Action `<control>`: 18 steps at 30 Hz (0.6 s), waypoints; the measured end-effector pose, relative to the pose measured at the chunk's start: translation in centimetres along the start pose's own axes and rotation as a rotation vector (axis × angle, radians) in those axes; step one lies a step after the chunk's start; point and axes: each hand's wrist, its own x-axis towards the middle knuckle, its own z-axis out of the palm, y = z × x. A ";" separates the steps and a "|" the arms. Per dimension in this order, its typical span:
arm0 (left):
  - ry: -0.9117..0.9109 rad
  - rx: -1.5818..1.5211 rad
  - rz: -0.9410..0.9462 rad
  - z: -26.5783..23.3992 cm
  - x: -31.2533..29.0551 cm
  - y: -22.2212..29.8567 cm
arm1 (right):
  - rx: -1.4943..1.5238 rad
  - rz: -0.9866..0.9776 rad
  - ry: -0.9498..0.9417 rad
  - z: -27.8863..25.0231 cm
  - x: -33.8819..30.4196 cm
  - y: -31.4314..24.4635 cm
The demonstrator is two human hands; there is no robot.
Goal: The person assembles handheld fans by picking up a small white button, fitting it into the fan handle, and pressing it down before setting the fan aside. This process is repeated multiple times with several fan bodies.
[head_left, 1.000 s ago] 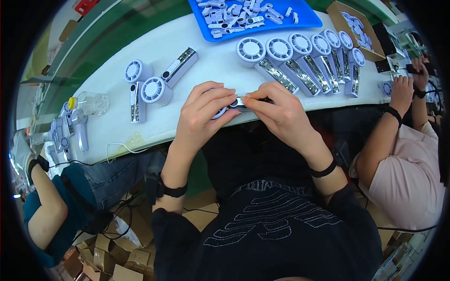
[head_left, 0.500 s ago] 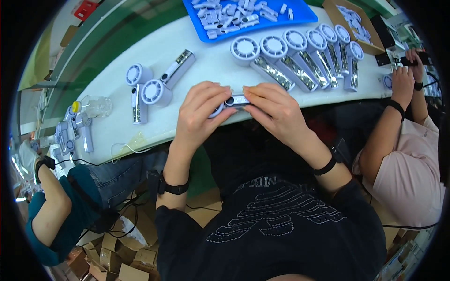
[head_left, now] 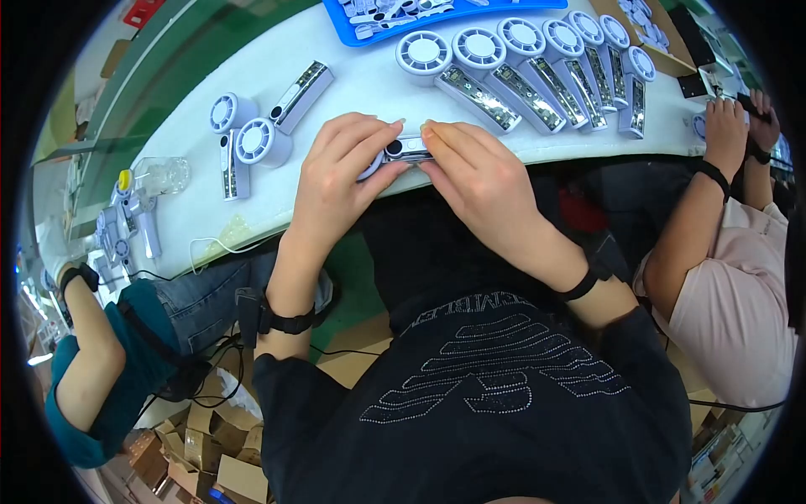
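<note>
Both my hands grip one small handheld fan at the front edge of the white table. My left hand wraps its round head end, most of which is hidden under my fingers. My right hand pinches the handle end, where a dark strip and a round button show between my fingertips.
A row of several pale-blue fans lies beyond my hands, with a blue tray of small parts behind it. Three more fans lie at the left. One person sits at my right, another at my left. Cardboard boxes lie on the floor.
The view has shifted slightly, so table and fans sit higher in the frame. My hands stay closed on the same fan, fingers adjusting a little.
</note>
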 end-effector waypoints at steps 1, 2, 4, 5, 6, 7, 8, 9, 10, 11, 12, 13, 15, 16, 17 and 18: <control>0.000 0.010 0.009 -0.3 0.2 0.2 | 0.063 0.009 -0.006 -0.3 0.2 0.3; -0.020 -0.004 -0.015 -0.4 0.4 0.4 | 0.126 0.018 -0.011 -0.5 0.5 0.6; -0.060 -0.032 -0.060 -0.6 0.5 0.8 | 0.212 0.042 -0.036 -0.7 1.4 1.5; -0.060 -0.023 -0.051 -0.7 0.5 0.8 | 0.295 0.070 -0.073 -0.9 1.8 1.9; -0.063 -0.031 -0.065 -0.7 0.5 0.8 | 0.376 0.097 -0.112 -1.0 2.2 2.2; -0.067 -0.041 -0.080 -0.7 0.6 0.8 | 0.374 0.091 -0.102 -1.1 2.3 2.4; -0.071 -0.051 -0.096 -0.8 0.6 0.8 | 0.368 0.037 -0.095 -0.8 2.1 2.6; -0.070 -0.047 -0.088 -0.7 0.6 0.7 | 0.362 -0.015 -0.090 -0.5 1.9 2.8; -0.066 -0.048 -0.082 -0.7 0.7 0.6 | 0.355 -0.067 -0.086 -0.2 1.9 3.0; -0.064 -0.053 -0.080 -0.7 0.6 0.6 | 0.354 -0.067 -0.084 0.0 1.8 2.9; -0.062 -0.058 -0.080 -0.7 0.5 0.7 | 0.329 -0.087 -0.034 0.2 1.7 2.6; -0.063 -0.059 -0.080 -0.7 0.5 0.6 | 0.304 -0.108 0.015 0.4 1.6 2.4; -0.063 -0.061 -0.055 -0.5 0.6 0.5 | 0.277 -0.125 0.062 0.5 1.3 2.1; -0.061 -0.058 -0.045 -0.6 0.6 0.4 | 0.339 -0.041 0.062 0.3 1.3 1.9; -0.059 -0.056 -0.048 -0.6 0.5 0.3 | 0.399 0.043 0.062 0.1 1.3 1.7; -0.047 -0.064 -0.066 -0.5 0.4 0.3 | 0.459 0.128 0.062 0.0 1.4 1.6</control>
